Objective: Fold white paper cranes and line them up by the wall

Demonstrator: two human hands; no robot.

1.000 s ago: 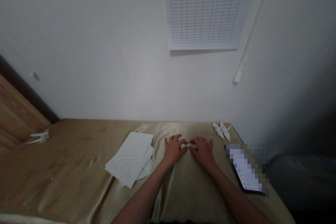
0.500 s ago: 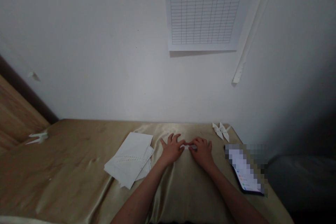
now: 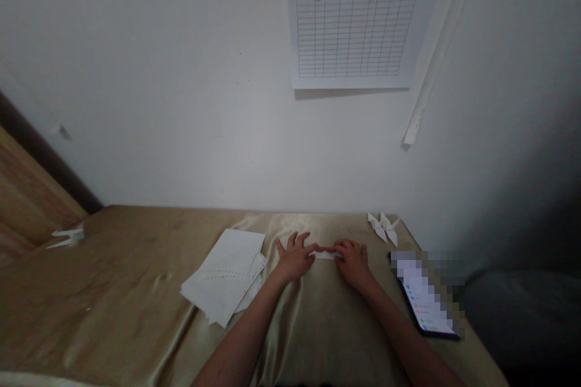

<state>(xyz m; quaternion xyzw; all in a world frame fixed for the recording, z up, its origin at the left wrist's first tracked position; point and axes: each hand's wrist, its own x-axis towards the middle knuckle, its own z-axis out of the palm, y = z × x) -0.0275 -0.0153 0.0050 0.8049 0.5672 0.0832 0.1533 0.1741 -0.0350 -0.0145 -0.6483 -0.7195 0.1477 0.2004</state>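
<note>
A small folded piece of white paper (image 3: 325,254) lies on the tan satin cloth (image 3: 136,290) covering the table. My left hand (image 3: 294,257) rests on its left end, fingers spread, with one fingertip pressing the paper. My right hand (image 3: 353,259) presses the right end with curled fingers. The fingertips of both hands meet over the paper, which is mostly hidden by them.
A stack of white sheets (image 3: 227,272) lies left of my hands. Folded paper cranes (image 3: 384,227) sit by the wall at the right. A phone (image 3: 424,299) with a lit screen lies at the right edge. Another folded paper (image 3: 66,237) rests far left. A table chart (image 3: 354,27) hangs on the wall.
Both hands have shifted slightly away from me along the paper; the left fingers have spread and stretched further over it. The paper stays flat on the cloth.
</note>
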